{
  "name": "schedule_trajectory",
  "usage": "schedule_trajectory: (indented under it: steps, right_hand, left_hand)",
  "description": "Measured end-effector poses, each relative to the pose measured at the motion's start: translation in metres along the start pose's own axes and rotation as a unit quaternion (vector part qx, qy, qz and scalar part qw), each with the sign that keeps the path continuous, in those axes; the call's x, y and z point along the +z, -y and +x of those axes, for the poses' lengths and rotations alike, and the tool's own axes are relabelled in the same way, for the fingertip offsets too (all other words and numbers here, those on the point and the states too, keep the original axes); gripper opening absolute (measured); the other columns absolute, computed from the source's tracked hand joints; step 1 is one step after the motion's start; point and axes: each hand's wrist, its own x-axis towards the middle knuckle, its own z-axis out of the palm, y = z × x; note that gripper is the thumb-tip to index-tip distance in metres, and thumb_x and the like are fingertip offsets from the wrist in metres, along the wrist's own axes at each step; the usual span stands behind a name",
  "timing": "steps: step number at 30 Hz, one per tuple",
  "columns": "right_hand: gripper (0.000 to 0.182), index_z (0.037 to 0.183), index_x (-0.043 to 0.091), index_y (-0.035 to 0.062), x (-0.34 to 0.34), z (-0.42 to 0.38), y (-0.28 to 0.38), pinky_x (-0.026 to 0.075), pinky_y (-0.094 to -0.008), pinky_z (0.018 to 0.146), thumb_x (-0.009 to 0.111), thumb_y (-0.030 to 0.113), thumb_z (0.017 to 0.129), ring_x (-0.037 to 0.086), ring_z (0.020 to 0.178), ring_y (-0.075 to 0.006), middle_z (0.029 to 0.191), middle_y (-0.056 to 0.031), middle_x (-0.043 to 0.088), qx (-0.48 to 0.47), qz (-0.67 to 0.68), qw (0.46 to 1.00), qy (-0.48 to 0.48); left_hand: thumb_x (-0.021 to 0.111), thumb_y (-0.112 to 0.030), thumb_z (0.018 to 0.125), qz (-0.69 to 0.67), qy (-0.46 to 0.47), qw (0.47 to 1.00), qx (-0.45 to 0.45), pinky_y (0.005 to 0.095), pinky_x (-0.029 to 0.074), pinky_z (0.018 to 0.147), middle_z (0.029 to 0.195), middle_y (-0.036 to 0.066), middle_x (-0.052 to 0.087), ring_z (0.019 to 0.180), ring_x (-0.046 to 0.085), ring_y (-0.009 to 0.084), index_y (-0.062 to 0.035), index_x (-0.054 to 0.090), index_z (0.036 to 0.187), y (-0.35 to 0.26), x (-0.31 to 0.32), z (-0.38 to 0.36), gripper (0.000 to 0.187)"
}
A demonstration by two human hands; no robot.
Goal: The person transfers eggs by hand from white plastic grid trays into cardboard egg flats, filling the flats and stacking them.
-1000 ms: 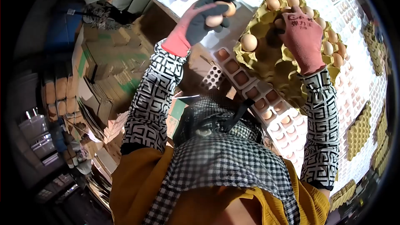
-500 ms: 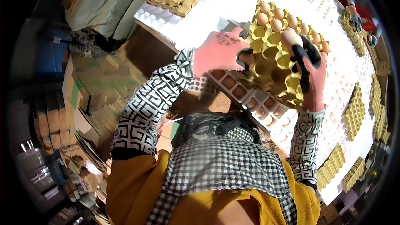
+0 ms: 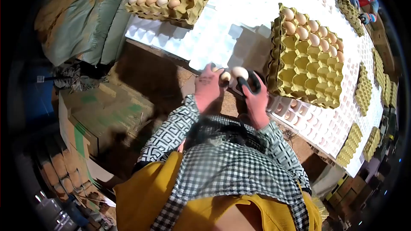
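Note:
In pink gloves with black fingertips, both my hands are close together in front of the apron, over the table's near edge. My left hand [image 3: 209, 87] is closed around an egg [image 3: 225, 76] that shows between thumb and fingers. A larger pale egg [image 3: 239, 72] is gripped by the fingertips of my right hand [image 3: 256, 99]. To the right of it stands a stack of yellow egg trays [image 3: 310, 76], its top tray holding rows of brown eggs [image 3: 314, 39] at the far side and bare cups at the near side.
Another yellow tray stack [image 3: 175, 10] with several eggs stands at the upper left. White trays [image 3: 209, 38] cover the table, some with eggs [image 3: 295, 113]. Cardboard boxes [image 3: 107, 119] and green sacks [image 3: 77, 21] lie left. A co-worker's gloved hand [image 3: 367, 18] shows far right.
Both hands have come away from the yellow tray toward my body, each with an egg, and drawn close together. The view has shifted, putting the tray stack farther right.

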Motion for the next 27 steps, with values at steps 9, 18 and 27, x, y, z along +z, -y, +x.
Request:
schedule_trajectory:
  steps: [9,18,27]
  right_hand:
    - [0.052,0.129,0.056,0.0109,0.012,0.038,-0.051,0.046,-0.0424,0.098,0.069,0.027,0.081,0.053,0.119,-0.0347,0.132,-0.0186,0.052,-0.201,-0.421,0.875,-0.132]
    - [0.054,0.139,0.049,0.013,0.014,0.073,-0.048,0.027,-0.0507,0.113,0.06,0.028,0.088,0.038,0.135,-0.0418,0.147,-0.0187,0.041,-0.287,-0.552,0.782,-0.047]
    - [0.057,0.134,0.054,0.0124,-0.059,-0.015,-0.084,0.031,-0.0487,0.112,0.068,0.036,0.084,0.038,0.134,-0.0397,0.143,-0.0186,0.043,-0.195,-0.439,0.861,0.17]
  left_hand:
    - [0.075,-0.012,0.076,-0.197,-0.168,0.966,0.023,0.0402,0.046,0.101,0.127,0.016,0.049,0.12,0.05,0.031,-0.0124,0.056,0.131,0.034,-0.01,0.04,0.058]
    - [0.066,-0.025,0.085,0.021,-0.028,0.974,0.223,0.0473,0.032,0.108,0.137,0.016,0.046,0.125,0.044,0.034,-0.0129,0.054,0.134,0.035,0.021,0.095,0.053]
    - [0.067,-0.04,0.085,0.139,0.102,0.974,0.15,0.0547,0.016,0.118,0.152,0.019,0.031,0.142,0.029,0.0354,-0.0229,0.05,0.141,0.069,0.001,0.052,0.061]
